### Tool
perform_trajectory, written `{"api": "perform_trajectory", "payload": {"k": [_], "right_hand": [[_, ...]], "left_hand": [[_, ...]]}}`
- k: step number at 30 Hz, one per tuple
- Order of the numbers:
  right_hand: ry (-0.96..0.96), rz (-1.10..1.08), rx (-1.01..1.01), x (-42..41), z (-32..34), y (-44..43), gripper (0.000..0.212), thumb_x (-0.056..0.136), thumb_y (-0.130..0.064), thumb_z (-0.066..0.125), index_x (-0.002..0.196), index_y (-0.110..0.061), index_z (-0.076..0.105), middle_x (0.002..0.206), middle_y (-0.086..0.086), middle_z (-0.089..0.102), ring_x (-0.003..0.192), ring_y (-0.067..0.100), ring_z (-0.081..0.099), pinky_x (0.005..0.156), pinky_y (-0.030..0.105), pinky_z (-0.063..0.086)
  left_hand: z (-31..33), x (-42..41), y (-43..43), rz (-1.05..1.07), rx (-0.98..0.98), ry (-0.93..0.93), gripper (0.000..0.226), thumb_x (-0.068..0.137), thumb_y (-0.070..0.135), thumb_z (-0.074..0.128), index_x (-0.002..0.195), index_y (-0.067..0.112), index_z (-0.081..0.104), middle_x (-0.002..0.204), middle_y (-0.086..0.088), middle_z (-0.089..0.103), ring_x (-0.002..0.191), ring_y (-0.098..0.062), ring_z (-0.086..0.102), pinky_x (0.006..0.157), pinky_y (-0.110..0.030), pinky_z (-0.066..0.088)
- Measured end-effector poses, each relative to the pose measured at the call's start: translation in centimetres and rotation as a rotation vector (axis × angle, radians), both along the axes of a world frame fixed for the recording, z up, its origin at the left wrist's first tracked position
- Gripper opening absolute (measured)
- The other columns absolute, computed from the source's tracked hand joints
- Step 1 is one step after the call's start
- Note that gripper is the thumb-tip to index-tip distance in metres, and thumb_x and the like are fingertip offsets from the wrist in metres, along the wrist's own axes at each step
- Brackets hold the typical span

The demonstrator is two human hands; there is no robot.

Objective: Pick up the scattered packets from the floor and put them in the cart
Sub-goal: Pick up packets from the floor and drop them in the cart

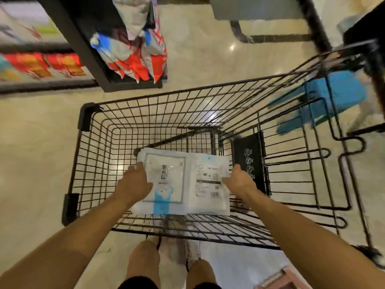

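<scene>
The cart was thin metal wire with a black, mostly matt coating, capped at its corners by smooth black plastic bumpers. A flat black plastic panel with white printed icons sat on its rear flap. The packet was soft, whitish plastic film with a light sheen and slight wrinkles, and bore a printed label that looked like paper. The floor was polished, stone-look tile, glossy enough to mirror lamps. The snack bags were shiny, crinkled film; the shelf frame looked dark and matt.
</scene>
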State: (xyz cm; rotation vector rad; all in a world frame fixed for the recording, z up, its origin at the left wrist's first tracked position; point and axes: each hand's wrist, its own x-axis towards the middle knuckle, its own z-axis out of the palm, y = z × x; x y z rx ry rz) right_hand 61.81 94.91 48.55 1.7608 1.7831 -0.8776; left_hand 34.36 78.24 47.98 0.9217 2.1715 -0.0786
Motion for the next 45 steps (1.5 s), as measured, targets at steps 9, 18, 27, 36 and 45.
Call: {"api": "perform_trajectory", "payload": {"k": [9, 18, 27, 36, 45], "right_hand": [[0.242, 0.63, 0.589, -7.3, 28.0, 1.7, 0.054, 0.1, -0.054, 0.054, 0.144, -0.024, 0.05, 0.136, 0.009, 0.061, 0.122, 0.031, 0.059, 0.1, 0.047, 0.05], [0.522, 1.082, 0.901, -21.8, 48.9, -9.2, 0.055, 0.095, -0.065, 0.048, 0.136, -0.029, 0.056, 0.134, 0.005, 0.062, 0.126, 0.032, 0.056, 0.112, 0.055, 0.035], [0.825, 1.558, 0.861, -36.9, 57.9, -35.2, 0.065, 0.097, -0.072, 0.041, 0.142, -0.028, 0.053, 0.135, 0.008, 0.063, 0.123, 0.032, 0.059, 0.104, 0.05, 0.045], [1.035, 1.835, 0.718, -45.2, 58.1, -64.0, 0.062, 0.098, -0.07, 0.046, 0.142, -0.027, 0.051, 0.135, 0.006, 0.063, 0.123, 0.031, 0.059, 0.11, 0.051, 0.041], [1.105, 1.923, 0.609, -52.7, 55.8, -83.4, 0.062, 0.097, -0.067, 0.049, 0.141, -0.024, 0.053, 0.134, 0.009, 0.064, 0.124, 0.033, 0.06, 0.109, 0.051, 0.043]], "left_hand": [[28.3, 1.2, 4.1, -0.287, 0.332, 0.497, 0.065, 0.096, 0.058, 0.049, 0.15, 0.024, 0.04, 0.146, -0.009, 0.052, 0.136, -0.031, 0.047, 0.113, -0.05, 0.035], [49.6, -4.5, -10.2, 0.045, 0.364, 0.819, 0.068, 0.096, 0.066, 0.04, 0.148, 0.022, 0.042, 0.148, -0.011, 0.05, 0.139, -0.035, 0.044, 0.117, -0.058, 0.029], [58.0, -9.2, -40.7, 0.542, 0.113, 0.968, 0.067, 0.099, 0.066, 0.038, 0.151, 0.024, 0.038, 0.15, -0.013, 0.047, 0.138, -0.038, 0.043, 0.118, -0.063, 0.023], [58.6, -9.2, -71.0, 0.907, -0.111, 1.063, 0.072, 0.099, 0.068, 0.035, 0.157, 0.026, 0.027, 0.156, -0.009, 0.043, 0.141, -0.035, 0.041, 0.12, -0.058, 0.022], [56.1, -12.2, -89.0, 1.008, -0.25, 1.01, 0.071, 0.099, 0.068, 0.034, 0.156, 0.026, 0.028, 0.148, -0.006, 0.049, 0.136, -0.033, 0.047, 0.117, -0.057, 0.028]]}}
